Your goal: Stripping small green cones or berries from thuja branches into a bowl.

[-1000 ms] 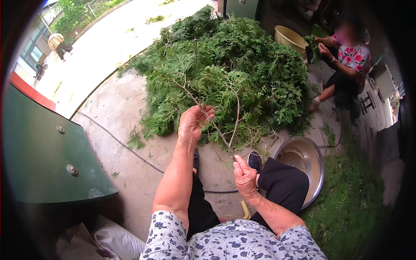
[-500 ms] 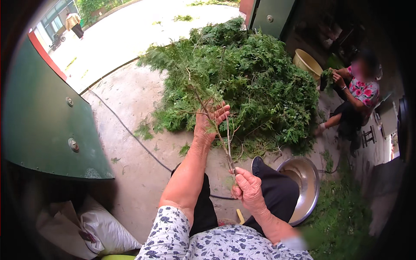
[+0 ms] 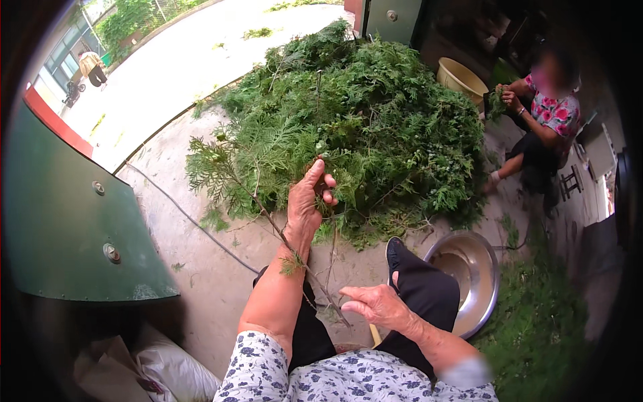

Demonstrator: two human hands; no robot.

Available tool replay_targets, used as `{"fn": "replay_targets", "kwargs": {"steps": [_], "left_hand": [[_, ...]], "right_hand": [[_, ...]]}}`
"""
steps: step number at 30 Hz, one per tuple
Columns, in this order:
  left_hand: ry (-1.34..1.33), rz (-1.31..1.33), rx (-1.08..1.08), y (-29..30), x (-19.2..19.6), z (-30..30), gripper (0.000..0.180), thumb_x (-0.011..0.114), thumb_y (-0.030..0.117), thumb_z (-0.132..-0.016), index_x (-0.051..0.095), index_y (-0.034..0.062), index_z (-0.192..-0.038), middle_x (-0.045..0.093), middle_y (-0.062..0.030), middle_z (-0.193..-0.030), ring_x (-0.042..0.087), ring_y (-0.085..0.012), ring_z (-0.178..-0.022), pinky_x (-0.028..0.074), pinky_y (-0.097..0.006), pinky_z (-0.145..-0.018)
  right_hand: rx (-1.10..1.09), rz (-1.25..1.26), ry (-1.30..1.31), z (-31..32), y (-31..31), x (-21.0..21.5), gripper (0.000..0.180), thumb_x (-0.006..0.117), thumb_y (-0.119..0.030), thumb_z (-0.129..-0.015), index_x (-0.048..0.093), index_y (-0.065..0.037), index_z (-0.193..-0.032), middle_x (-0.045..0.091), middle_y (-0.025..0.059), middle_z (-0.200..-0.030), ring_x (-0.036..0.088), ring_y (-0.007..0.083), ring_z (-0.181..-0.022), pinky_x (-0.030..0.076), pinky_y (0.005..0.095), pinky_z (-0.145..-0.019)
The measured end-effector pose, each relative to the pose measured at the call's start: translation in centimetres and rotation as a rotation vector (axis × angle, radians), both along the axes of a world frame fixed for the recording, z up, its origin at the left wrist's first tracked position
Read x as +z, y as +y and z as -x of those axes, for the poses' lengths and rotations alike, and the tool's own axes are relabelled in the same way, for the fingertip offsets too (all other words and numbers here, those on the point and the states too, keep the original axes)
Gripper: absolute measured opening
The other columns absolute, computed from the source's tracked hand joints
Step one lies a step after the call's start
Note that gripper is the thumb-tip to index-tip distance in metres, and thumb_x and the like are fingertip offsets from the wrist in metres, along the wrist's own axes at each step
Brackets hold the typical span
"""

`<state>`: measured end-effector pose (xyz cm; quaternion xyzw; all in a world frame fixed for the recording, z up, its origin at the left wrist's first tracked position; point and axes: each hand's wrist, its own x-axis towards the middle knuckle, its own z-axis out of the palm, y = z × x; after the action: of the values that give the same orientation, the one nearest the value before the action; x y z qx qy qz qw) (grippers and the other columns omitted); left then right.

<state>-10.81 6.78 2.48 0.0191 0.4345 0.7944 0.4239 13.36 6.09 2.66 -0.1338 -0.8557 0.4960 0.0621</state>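
The right hand has let go of the branch (now slanting across the left forearm, seemingly touching it).

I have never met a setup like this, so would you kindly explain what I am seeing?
There is no machine, only a person's two bare hands. The view comes from the left one of two fisheye cameras worn on that person's head, looking down. On the floor lies a large heap of green branches, with a metal basin beside the right leg. The left hand is raised at the heap's near side; whether it grips anything is unclear. A thin branch slants in front of the left forearm, its bare end near the right hand, which appears to hold nothing. Another person toward the right holds some greenery.
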Motion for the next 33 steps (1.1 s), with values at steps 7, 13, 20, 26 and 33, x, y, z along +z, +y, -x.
{"fn": "replay_targets", "kwargs": {"steps": [7, 13, 20, 26, 33], "left_hand": [[0.056, 0.072, -0.151, 0.7, 1.4, -2.9, 0.023, 0.062, 0.024, -0.084, 0.062, 0.0042, -0.096, 0.063, -0.0039, -0.078, 0.058, -0.0122, -0.065, 0.044, -0.024, -0.064], [-0.052, 0.003, -0.241, 1.1, -0.6, -5.0, 0.022, 0.061, 0.018, -0.083, 0.062, 0.0011, -0.097, 0.063, -0.004, -0.09, 0.058, -0.0115, -0.078, 0.044, -0.024, -0.071], [0.087, 0.073, -0.156, 1.8, -0.8, -6.2, 0.02, 0.063, 0.014, -0.082, 0.062, 0.0026, -0.099, 0.063, -0.0039, -0.095, 0.058, -0.0126, -0.085, 0.046, -0.024, -0.073], [0.206, 0.139, -0.191, 2.0, 0.1, -6.3, 0.018, 0.067, 0.014, -0.079, 0.062, 0.006, -0.095, 0.062, -0.0001, -0.085, 0.057, -0.0103, -0.075, 0.047, -0.025, -0.062], [0.026, 0.106, -0.239, 2.0, 0.6, -5.8, 0.02, 0.065, 0.012, -0.077, 0.063, 0.0048, -0.096, 0.063, -0.0006, -0.089, 0.057, -0.01, -0.076, 0.043, -0.023, -0.065]], "right_hand": [[-0.549, -0.124, 0.57, 7.8, 8.6, 4.5, 0.029, 0.068, -0.007, -0.076, 0.058, -0.005, -0.102, 0.057, 0.0061, -0.084, 0.056, 0.0113, -0.063, 0.046, 0.0237, -0.059], [-0.597, -0.091, 0.454, 10.3, 9.9, 2.6, 0.032, 0.071, -0.008, -0.072, 0.059, -0.005, -0.101, 0.054, 0.007, -0.08, 0.055, 0.014, -0.062, 0.046, 0.0265, -0.057], [-0.677, -0.02, 0.491, 10.0, 10.1, 1.8, 0.017, 0.069, -0.004, -0.072, 0.062, -0.002, -0.088, 0.058, 0.0078, -0.075, 0.058, 0.0179, -0.065, 0.046, 0.0284, -0.058], [-0.651, -0.081, 0.473, 9.0, 11.1, 1.2, 0.017, 0.068, -0.005, -0.073, 0.063, -0.001, -0.089, 0.058, 0.0068, -0.073, 0.058, 0.0152, -0.062, 0.046, 0.0269, -0.054], [-0.528, 0.93, 0.378, 7.8, 12.7, 1.9, 0.014, 0.062, -0.014, -0.084, 0.061, -0.002, -0.092, 0.057, 0.0008, -0.074, 0.054, 0.0056, -0.059, 0.041, 0.0193, -0.044]]}}
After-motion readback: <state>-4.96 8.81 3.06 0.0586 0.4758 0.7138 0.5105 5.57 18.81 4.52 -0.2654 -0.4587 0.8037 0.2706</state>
